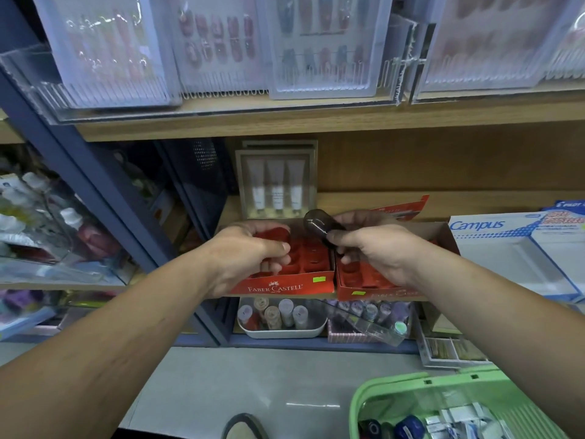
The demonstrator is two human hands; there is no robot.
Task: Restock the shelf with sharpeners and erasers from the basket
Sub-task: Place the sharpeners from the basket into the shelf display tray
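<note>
Two red Faber-Castell display boxes stand side by side at the front of the middle wooden shelf [474, 202]: the left box [285, 285] and the right box [364, 288]. My left hand [250, 251] reaches into the left box, its fingers curled around something red inside. Above the seam between the boxes, my right hand [370, 245] grips a dark, rounded sharpener [318, 224]. A green basket [411, 394] sits on the floor at the lower right, holding blue sharpeners [408, 427] and several small white packets [459, 419].
A white and blue Campus box [519, 248] stands right of the red boxes. Behind them is a boxed set of three tubes [277, 185]. Clear trays of press-on nails [316, 45] fill the shelf above. Small bottles in a white tub [281, 332] sit below.
</note>
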